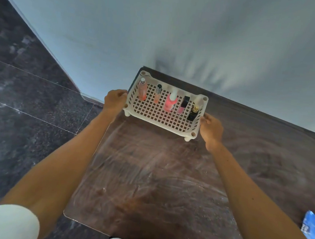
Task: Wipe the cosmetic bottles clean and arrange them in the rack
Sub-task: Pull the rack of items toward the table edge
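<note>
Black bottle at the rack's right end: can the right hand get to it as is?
Probably yes. The black bottle stands just inside the rack's right wall, beside the right hand, and nothing covers it from above. But that hand grips the rack's edge, as the left hand does opposite, so it must let go first.

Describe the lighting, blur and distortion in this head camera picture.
Head view: dim, bluish light; a soft shadow falls on the wall behind the rack. Wide-angle distortion tilts the table edge and stretches the forearms. Motion blur smears the wall and softens the bottles in the rack, whose labels cannot be read. Pale wipe streaks catch light on the table; the left hand and right hand grip the rack's ends.
</note>
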Motion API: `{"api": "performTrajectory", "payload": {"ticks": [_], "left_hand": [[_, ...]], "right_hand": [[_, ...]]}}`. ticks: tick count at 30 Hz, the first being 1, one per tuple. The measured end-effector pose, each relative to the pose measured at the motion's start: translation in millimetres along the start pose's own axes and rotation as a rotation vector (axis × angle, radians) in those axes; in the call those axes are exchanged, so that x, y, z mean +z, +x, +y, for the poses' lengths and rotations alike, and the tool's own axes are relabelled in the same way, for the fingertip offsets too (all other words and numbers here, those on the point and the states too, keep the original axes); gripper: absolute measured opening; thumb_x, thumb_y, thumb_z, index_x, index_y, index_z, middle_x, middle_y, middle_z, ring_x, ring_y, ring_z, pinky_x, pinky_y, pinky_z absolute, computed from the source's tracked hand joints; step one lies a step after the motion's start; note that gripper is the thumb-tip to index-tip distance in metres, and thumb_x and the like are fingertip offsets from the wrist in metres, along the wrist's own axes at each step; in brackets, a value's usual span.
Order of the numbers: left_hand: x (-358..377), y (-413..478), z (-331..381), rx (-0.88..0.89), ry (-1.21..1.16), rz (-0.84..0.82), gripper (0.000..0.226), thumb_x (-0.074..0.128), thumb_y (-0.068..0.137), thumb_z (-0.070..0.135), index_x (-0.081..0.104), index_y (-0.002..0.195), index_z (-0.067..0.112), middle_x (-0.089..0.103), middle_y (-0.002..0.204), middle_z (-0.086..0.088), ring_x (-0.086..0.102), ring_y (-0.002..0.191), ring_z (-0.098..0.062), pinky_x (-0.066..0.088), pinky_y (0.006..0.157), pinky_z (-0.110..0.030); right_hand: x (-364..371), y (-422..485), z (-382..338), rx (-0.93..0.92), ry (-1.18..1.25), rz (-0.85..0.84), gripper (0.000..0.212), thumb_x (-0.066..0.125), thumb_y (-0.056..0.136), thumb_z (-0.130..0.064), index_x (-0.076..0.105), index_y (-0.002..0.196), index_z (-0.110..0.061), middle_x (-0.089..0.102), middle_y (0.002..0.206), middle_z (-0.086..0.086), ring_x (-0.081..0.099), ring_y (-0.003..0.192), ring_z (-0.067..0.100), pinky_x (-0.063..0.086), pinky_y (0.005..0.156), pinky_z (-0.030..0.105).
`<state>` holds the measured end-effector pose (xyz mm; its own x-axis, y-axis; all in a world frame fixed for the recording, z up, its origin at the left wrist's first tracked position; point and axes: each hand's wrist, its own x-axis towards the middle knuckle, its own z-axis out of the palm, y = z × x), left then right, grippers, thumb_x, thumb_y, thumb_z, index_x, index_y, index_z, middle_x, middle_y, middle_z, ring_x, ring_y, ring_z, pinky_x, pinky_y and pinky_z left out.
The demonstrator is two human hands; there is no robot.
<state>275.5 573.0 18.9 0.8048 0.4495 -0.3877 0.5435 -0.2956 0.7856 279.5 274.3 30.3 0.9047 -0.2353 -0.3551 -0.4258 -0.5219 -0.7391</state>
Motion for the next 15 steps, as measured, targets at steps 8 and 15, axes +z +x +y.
{"api": "performTrajectory", "payload": {"ticks": [8, 15], "left_hand": [[-3.2, 13.2, 1.8, -0.033, -0.067, 0.003, 0.027, 0.055, 0.090, 0.011, 0.080, 0.099, 0.019, 0.078, 0.093, -0.003, 0.074, 0.081, -0.017, 0.059, 0.057, -0.020], [-5.7, 11.9, 6.7, -0.058, -0.106, -0.003, 0.022, 0.062, 0.088, 0.010, 0.076, 0.084, 0.026, 0.077, 0.092, -0.003, 0.072, 0.081, -0.018, 0.057, 0.064, -0.026]], "right_hand": [[2.5, 9.6, -3.6, 0.093, 0.103, 0.050, 0.030, 0.051, 0.098, -0.010, 0.072, 0.118, -0.018, 0.073, 0.112, 0.001, 0.061, 0.078, 0.003, 0.042, 0.048, -0.001], [2.2, 12.6, 2.3, 0.089, 0.096, 0.064, 0.029, 0.052, 0.098, -0.010, 0.073, 0.116, -0.018, 0.074, 0.110, 0.001, 0.057, 0.068, -0.006, 0.041, 0.048, -0.003]]}}
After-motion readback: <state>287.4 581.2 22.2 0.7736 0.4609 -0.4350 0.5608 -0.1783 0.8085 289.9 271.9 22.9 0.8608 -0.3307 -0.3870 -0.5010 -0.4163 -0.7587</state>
